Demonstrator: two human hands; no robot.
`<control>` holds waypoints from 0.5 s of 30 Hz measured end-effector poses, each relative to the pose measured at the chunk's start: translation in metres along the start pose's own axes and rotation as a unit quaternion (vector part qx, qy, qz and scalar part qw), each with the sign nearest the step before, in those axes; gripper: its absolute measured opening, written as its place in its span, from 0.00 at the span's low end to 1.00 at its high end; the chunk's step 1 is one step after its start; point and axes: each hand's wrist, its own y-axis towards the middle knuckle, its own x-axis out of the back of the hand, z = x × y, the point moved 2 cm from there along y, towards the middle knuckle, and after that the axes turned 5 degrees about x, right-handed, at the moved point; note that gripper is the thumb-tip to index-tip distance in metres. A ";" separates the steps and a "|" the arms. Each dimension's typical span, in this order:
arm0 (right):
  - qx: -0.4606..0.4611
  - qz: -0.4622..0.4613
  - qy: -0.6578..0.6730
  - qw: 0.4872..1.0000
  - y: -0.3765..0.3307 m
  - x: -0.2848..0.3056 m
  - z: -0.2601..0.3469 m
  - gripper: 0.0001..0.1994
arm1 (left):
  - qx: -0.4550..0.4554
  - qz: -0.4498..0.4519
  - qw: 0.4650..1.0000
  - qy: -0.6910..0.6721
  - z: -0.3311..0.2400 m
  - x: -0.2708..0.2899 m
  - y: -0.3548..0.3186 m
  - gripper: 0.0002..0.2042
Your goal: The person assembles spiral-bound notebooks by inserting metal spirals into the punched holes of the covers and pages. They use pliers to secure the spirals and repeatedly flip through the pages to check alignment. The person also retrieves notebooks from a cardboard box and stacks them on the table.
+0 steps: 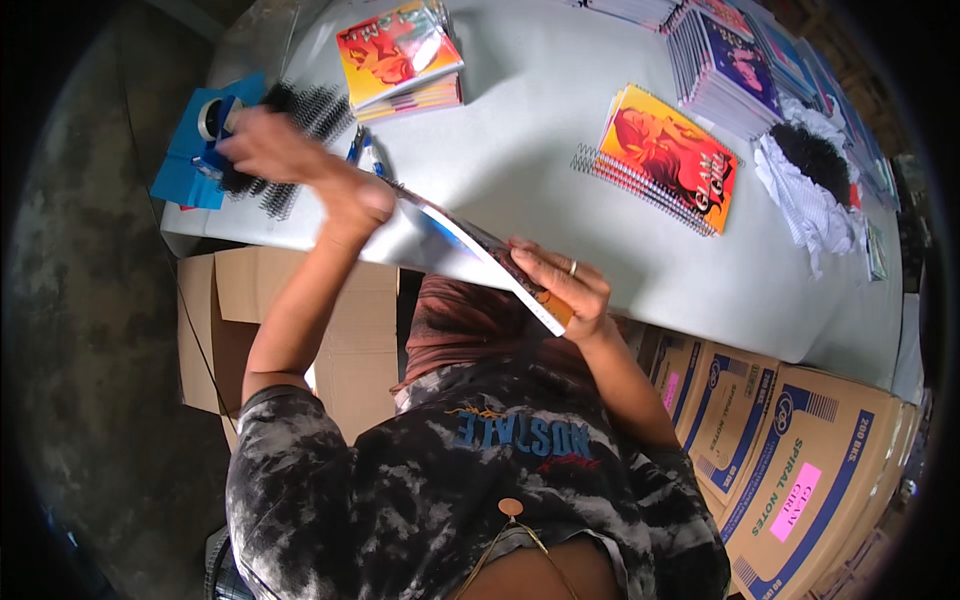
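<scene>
My right hand [565, 282] grips a notebook [490, 262] by its near right end, with a ring on one finger. The notebook is tilted nearly edge-on, so its white page edge shows and an orange cover lies under my fingers. My left hand [305, 165] is lifted at the notebook's far left end, blurred, with its fingers stretched out and nothing seen in it. Beneath and beyond that hand lies a heap of black spiral binding coils [310, 110]. Blue-handled tools [368, 152], their kind unclear, rest on the table close to my left wrist.
A notebook stack [400, 60] stands at the back, and spiral-bound notebooks [665, 160] lie to the right. Tall notebook stacks [725, 70] and a crumpled cloth [805, 195] occupy the far right. A tape dispenser [213, 125] sits left. Cardboard boxes [800, 480] stand below the white table [530, 80].
</scene>
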 end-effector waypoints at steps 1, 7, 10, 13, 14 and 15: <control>0.000 -0.001 -0.002 1.000 -0.003 -0.003 -0.002 0.16 | 0.040 -0.002 0.999 -0.011 0.004 -0.004 0.004 0.55; 0.005 0.002 0.019 1.000 0.003 -0.002 -0.003 0.17 | -0.124 0.045 0.991 -0.023 -0.024 0.028 -0.023 0.53; 0.027 0.002 0.019 0.999 -0.003 -0.009 -0.003 0.18 | -0.074 0.067 0.993 -0.055 -0.023 0.014 -0.032 0.54; 0.043 -0.004 0.016 0.999 0.000 0.001 -0.006 0.16 | -0.287 0.035 0.957 0.012 -0.045 0.032 -0.009 0.55; 0.035 0.010 0.015 0.999 -0.002 0.000 -0.002 0.16 | -0.222 -0.006 0.975 0.011 -0.037 0.034 0.010 0.54; 0.013 0.020 0.031 0.999 0.000 -0.004 0.004 0.17 | -0.130 -0.018 0.991 -0.002 -0.027 0.036 0.018 0.53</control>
